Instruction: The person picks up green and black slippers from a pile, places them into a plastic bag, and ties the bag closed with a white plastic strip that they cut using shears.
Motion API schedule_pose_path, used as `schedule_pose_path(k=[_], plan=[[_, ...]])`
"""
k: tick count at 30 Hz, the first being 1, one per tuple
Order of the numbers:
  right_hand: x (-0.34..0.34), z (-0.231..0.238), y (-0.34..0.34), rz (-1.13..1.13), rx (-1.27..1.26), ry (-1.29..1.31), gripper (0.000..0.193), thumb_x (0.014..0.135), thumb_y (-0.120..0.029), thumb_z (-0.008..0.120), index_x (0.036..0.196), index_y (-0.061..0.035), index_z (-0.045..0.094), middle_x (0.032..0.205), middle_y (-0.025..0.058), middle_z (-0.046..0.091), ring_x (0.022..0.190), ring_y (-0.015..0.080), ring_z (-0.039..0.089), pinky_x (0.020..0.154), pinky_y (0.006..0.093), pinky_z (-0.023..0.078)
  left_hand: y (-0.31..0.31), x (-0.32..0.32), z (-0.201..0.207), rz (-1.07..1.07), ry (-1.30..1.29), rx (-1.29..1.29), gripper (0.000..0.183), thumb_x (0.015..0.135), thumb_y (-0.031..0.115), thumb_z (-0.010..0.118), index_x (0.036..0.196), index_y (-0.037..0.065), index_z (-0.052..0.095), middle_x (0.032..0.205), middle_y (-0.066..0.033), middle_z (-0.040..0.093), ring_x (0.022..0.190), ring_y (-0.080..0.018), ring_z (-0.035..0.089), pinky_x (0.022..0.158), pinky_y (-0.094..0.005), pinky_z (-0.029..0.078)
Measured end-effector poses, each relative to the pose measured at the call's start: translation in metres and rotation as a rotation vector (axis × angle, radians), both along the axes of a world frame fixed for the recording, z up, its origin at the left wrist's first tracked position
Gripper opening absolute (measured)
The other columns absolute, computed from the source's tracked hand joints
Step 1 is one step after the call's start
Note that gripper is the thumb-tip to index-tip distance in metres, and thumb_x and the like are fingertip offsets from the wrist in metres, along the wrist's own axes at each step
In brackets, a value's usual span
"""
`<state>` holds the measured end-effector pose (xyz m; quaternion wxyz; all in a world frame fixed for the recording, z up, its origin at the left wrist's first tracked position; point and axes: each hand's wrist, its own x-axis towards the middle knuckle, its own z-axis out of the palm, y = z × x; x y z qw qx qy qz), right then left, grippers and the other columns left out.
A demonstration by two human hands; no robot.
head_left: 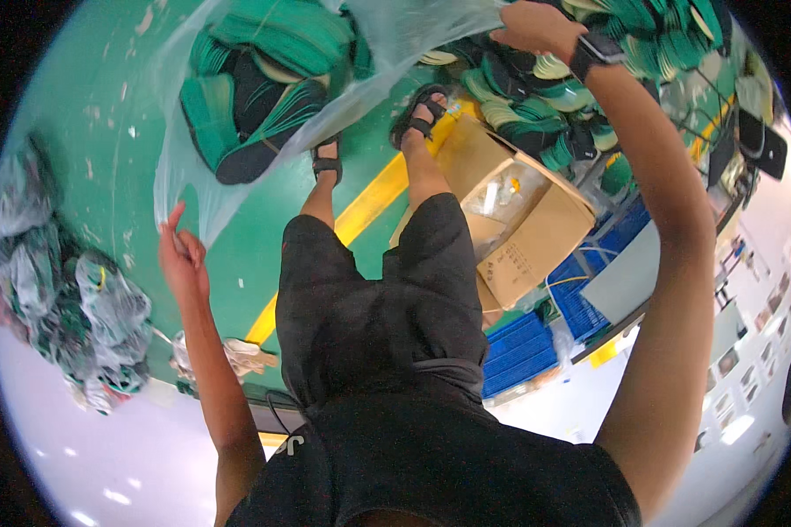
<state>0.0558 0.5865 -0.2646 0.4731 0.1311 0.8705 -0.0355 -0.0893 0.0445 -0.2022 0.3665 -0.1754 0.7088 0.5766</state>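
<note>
Step in hand, by my reading: bagging. A big clear plastic bag (395,53) is spread between the 2 hands, its film stretched over and around a cluster of green-and-black curved pieces (277,39) at upper left, above the green floor (105,167). Cannot tell whether every piece sits fully inside.

Right hand (540,31): arm reached far forward, grip closed on the bag's upper right edge. Left hand (185,255): at the bag's lower left edge, index finger raised, others curled. Film reaches the fingers; cannot tell whether this grip pinches it.

Nearby: a heap of similar pieces (536,110) just past the right foot; an open cardboard box (536,228) beside the right leg; a mound of filled clear bags (110,303) at far left.

Next move, as I judge it, calls for a firm hold at both edges and an even lift of the film, so pieces don't slide out or snag the thin plastic.
</note>
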Motion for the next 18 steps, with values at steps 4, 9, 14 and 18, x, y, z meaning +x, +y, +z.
schedule_pose_path(k=[4,9,14,18], plan=[[0.137,-0.020,0.027,-0.637,-0.498,0.653,0.033,0.090,-0.033,0.056,0.110,-0.0065,0.058,0.076,0.0068,0.063,0.066,0.0131,0.060,0.057,0.0272,0.048,-0.004,0.008,-0.001,0.032,-0.006,-0.196,0.045,0.098,0.037,0.040,0.121,0.000,0.052,0.050,0.0043,0.031,0.043,-0.0039,0.026,0.041,-0.0198,0.021],[0.279,-0.125,-0.008,-2.058,-0.374,0.724,0.054,0.086,-0.047,0.058,0.111,0.0007,0.053,0.079,0.0074,0.062,0.069,0.0135,0.060,0.062,0.0261,0.049,0.016,0.021,-0.020,-0.352,0.144,-0.478,0.036,0.095,0.031,0.047,0.114,0.003,0.059,0.051,0.0041,0.033,0.043,-0.0050,0.028,0.042,-0.0207,0.022],[0.288,-0.294,-0.054,-2.717,-0.560,0.477,0.110,0.069,-0.075,0.055,0.131,0.0102,0.024,0.114,0.0265,0.048,0.105,0.0316,0.052,0.091,0.0391,0.044,0.046,0.032,-0.043,-0.357,0.036,-0.642,0.029,0.093,0.029,0.050,0.107,0.005,0.061,0.056,0.0037,0.035,0.050,-0.0048,0.034,0.046,-0.0215,0.025],[0.274,-0.364,-0.060,-3.101,-0.673,0.655,0.130,0.064,-0.079,0.056,0.138,0.0113,0.000,0.134,0.0307,0.030,0.122,0.0394,0.037,0.104,0.0420,0.032,0.077,0.045,-0.045,-0.506,-0.082,-0.783,0.030,0.093,0.030,0.051,0.107,0.006,0.061,0.059,0.0038,0.037,0.054,-0.0048,0.036,0.049,-0.0203,0.027]])
